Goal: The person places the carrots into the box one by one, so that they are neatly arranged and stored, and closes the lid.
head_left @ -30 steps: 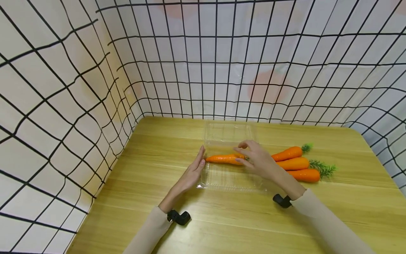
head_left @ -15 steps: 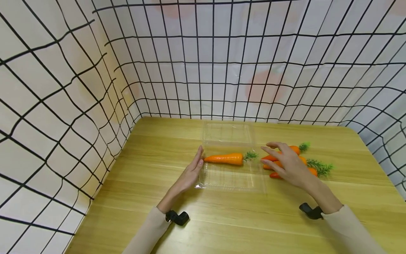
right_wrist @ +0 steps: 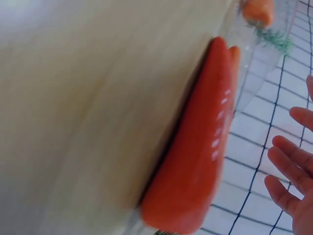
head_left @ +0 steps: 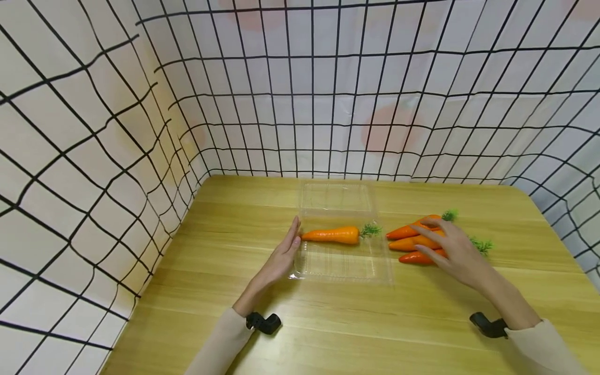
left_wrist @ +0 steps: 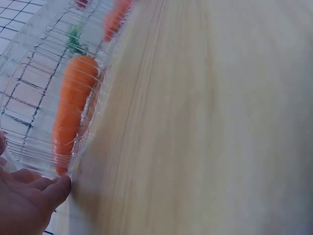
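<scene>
A carrot with a green top lies across a clear plastic clamshell box, its tip pointing left. Against the box's left end rests my left hand, fingers straight; the left wrist view shows its fingertips right at the box wall. Three more carrots lie side by side to the right: a far one, a middle one and a near one. My right hand is over their thick ends, thumb and fingers spread, partly covering them. In the right wrist view the fingers stand apart from the near carrot.
The box's lid lies folded back behind it. A wooden table carries everything, with a black wire grid over white sheeting along its back and sides. Each wrist wears a black camera mount.
My right hand has left the carrot in the box and moved right over the three carrots, uncovering the boxed carrot's green top. My left hand has stayed at the box.
</scene>
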{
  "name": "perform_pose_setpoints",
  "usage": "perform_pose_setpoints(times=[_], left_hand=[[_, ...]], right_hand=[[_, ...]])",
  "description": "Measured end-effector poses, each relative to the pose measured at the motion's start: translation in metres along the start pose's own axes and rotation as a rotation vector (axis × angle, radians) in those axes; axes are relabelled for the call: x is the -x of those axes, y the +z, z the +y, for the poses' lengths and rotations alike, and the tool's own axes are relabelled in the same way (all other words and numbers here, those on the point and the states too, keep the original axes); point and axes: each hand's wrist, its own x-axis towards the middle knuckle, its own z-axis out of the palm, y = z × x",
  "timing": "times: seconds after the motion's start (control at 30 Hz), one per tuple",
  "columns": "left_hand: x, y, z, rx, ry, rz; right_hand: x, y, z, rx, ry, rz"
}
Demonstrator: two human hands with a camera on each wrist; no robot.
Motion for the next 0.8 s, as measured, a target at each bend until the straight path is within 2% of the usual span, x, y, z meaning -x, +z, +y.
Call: perform_pose_setpoints(times=[0.17,0.37,0.63,0.8], left_hand=[[0.001,0.000,0.001,0.010,-0.013,-0.003],[0.000,0.000,0.002,0.012,-0.011,0.004],[0.000,0.001,0.001,0.008,-0.013,0.014],[0.000,0.001,0.002,0.000,-0.018,0.014]], right_hand=[[0.014,0.000,0.010,0.033,-0.012,-0.004],[0.023,-0.001,0.020,0.046,0.026,-0.023],[0.034,-0.001,0.026,0.015,0.006,0.017],[0.040,-0.001,0.028,0.028,0.032,0.014]])
